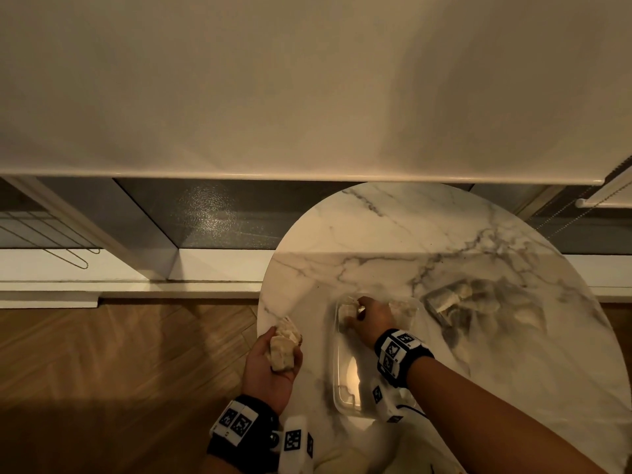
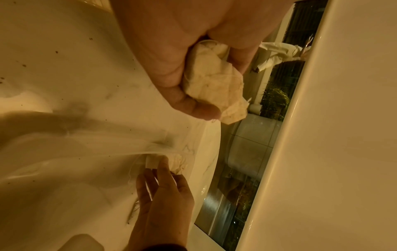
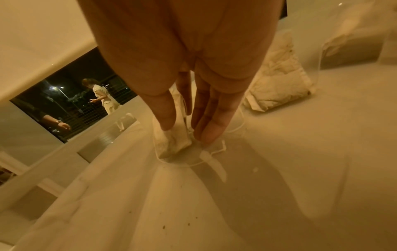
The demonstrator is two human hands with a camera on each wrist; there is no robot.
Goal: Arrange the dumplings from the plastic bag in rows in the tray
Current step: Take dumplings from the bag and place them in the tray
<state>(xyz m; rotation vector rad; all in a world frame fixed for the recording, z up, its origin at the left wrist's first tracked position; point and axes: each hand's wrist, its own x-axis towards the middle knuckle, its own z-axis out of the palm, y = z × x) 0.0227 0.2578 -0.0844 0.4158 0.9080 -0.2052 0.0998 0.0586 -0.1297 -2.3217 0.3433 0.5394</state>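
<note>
A clear plastic tray (image 1: 336, 371) lies on the round marble table (image 1: 393, 234). My right hand (image 1: 356, 312) reaches into the tray's far left corner. Its thumb and fingers pinch a pale dumpling (image 3: 171, 142) that rests on the tray floor. A second dumpling (image 3: 279, 84) sits to its right along the far end. My left hand (image 1: 284, 345) hovers palm up over the table's left edge and grips a clump of dumplings (image 2: 214, 81). The plastic bag (image 1: 478, 302) with several more dumplings lies right of the tray.
The table's left edge (image 1: 263, 302) drops to a wooden floor (image 1: 119, 364) right under my left hand. A window and sill (image 1: 205, 217) run behind the table, beneath a lowered blind (image 1: 307, 97).
</note>
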